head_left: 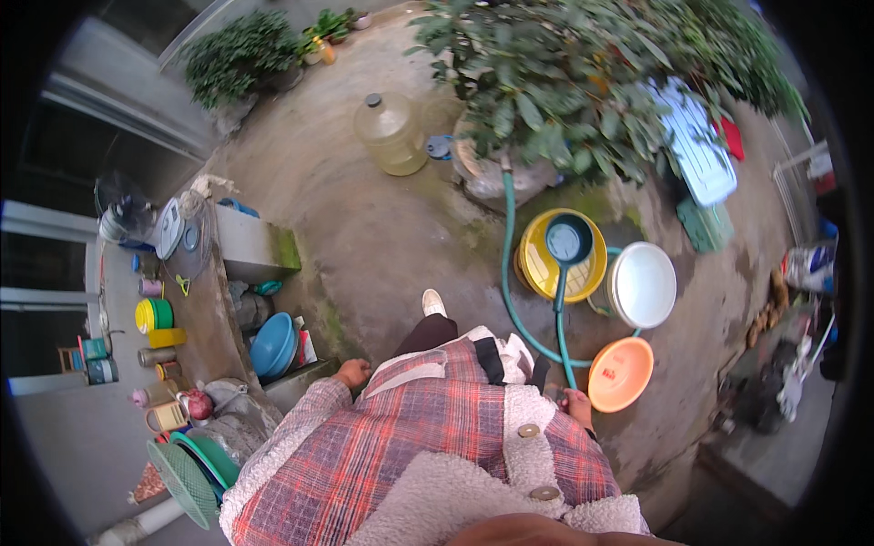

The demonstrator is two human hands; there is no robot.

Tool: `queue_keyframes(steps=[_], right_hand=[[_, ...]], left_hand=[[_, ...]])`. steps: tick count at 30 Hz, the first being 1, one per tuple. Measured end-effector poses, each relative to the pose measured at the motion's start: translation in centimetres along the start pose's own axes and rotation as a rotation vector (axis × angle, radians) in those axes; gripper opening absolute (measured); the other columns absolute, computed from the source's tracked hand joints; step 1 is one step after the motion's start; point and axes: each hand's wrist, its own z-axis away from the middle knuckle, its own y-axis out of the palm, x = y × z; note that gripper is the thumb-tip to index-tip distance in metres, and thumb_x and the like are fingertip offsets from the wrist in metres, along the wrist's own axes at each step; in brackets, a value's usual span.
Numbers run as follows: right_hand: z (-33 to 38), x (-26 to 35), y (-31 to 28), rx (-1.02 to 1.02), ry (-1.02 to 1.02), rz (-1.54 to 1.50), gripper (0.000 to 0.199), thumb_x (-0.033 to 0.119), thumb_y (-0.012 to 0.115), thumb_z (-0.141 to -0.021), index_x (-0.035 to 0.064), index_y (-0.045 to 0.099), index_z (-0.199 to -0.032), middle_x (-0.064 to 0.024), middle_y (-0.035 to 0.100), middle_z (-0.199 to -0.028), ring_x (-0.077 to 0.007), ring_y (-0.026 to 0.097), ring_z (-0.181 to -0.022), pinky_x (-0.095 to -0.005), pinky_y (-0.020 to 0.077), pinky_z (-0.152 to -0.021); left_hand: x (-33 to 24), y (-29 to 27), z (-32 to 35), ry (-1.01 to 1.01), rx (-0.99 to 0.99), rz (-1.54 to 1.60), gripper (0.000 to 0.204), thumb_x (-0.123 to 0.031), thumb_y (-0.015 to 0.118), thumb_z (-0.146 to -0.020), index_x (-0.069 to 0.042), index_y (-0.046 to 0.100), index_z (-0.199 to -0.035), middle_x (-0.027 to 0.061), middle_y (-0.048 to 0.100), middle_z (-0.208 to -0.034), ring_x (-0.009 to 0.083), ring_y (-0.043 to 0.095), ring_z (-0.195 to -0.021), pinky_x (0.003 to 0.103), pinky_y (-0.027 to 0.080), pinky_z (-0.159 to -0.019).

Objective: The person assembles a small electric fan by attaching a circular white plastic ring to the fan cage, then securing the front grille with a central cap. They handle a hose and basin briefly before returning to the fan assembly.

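Note:
My right hand (576, 407) is closed around the lower end of a long-handled water dipper (560, 341). Its dark teal bowl is over a yellow basin (537, 244). Beside that basin stands a white bucket (647, 287), and an orange basin (622, 373) sits close to my right hand. A green hose (508, 246) curves down from the planted pot and passes under the dipper's handle. My left hand (353, 373) hangs by my coat with its fingers curled in, and nothing shows in it. Near it, a blue basin (273, 346) leans inside a low concrete trough.
Ahead on the concrete stands a large clear water jug (391, 136). A leafy bush (555, 82) overhangs its pot, with a pale blue lid (696, 146) to the right. Along the left, a ledge (202, 318) carries jars and tubs. Bags (774, 382) lie at the right.

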Motion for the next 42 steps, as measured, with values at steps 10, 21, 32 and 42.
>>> queue_keyframes(steps=[10, 21, 32, 42], right_hand=[[-4.9, 18.7, 27.7, 0.304, -0.153, 0.522, 0.025, 0.025, 0.062, -0.092, 0.0023, 0.061, -0.081, -0.0021, 0.057, -0.063, -0.0114, 0.053, -0.054, -0.0266, 0.0473, -0.052], [-9.4, 31.4, 44.0, 0.381, -0.12, 0.732, 0.034, 0.031, 0.061, -0.093, 0.0023, 0.06, -0.076, -0.0034, 0.056, -0.063, -0.014, 0.052, -0.053, -0.0303, 0.0471, -0.052], [-19.1, 43.9, 65.6, 0.577, -0.243, 0.956, 0.044, 0.038, 0.053, -0.094, 0.0043, 0.059, -0.067, -0.0046, 0.057, -0.057, -0.0146, 0.053, -0.05, -0.0325, 0.0437, -0.052], [-24.3, 56.2, 83.5, 0.57, -0.209, 0.81, 0.036, 0.032, 0.051, -0.097, 0.004, 0.057, -0.076, -0.0057, 0.055, -0.061, -0.0162, 0.055, -0.051, -0.03, 0.0436, -0.048]], left_hand=[[7.3, -12.3, -4.4, -0.083, -0.209, 0.272, 0.038, -0.028, 0.065, -0.083, -0.003, 0.064, -0.113, 0.0165, 0.069, -0.102, 0.0287, 0.066, -0.096, 0.036, 0.051, -0.086], [3.5, -44.7, -10.9, 0.227, -0.761, 0.889, 0.027, -0.012, 0.059, -0.094, -0.001, 0.061, -0.119, 0.0033, 0.066, -0.097, 0.0076, 0.059, -0.084, 0.024, 0.05, -0.075], [-2.7, -75.1, -8.9, 0.489, -1.106, 0.752, 0.028, -0.002, 0.057, -0.092, 0.0, 0.06, -0.12, 0.0096, 0.066, -0.104, 0.0131, 0.062, -0.088, 0.027, 0.051, -0.08], [1.4, -84.6, -17.7, 0.345, -1.16, 0.877, 0.02, -0.004, 0.058, -0.092, 0.0, 0.065, -0.111, 0.0073, 0.067, -0.095, 0.0104, 0.061, -0.078, 0.025, 0.052, -0.072]])
